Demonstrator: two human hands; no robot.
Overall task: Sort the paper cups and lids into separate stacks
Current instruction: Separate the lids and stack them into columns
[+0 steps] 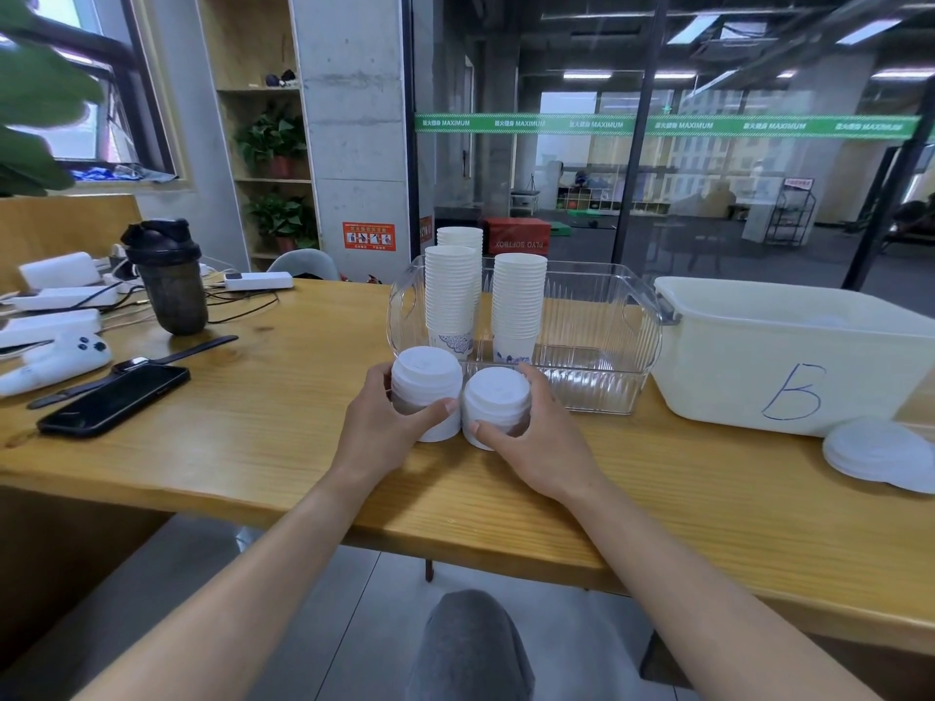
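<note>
Wooden table (283,447), light grain, front edge toward camera. Directly on it: clear ribbed bin (597,346) at centre back; white tub (759,356) marked "B" just right of bin; two lidded cups (458,397) side by side before bin; flat pile of white lids (880,455) at right edge; black phone (114,399), dark shaker bottle (169,278), white power strips (55,298) at left

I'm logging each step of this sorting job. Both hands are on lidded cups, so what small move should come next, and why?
Probably lift the lid off the left cup: both cups are capped, the left hand grips one, and loose lids lie stacked at right.
</note>
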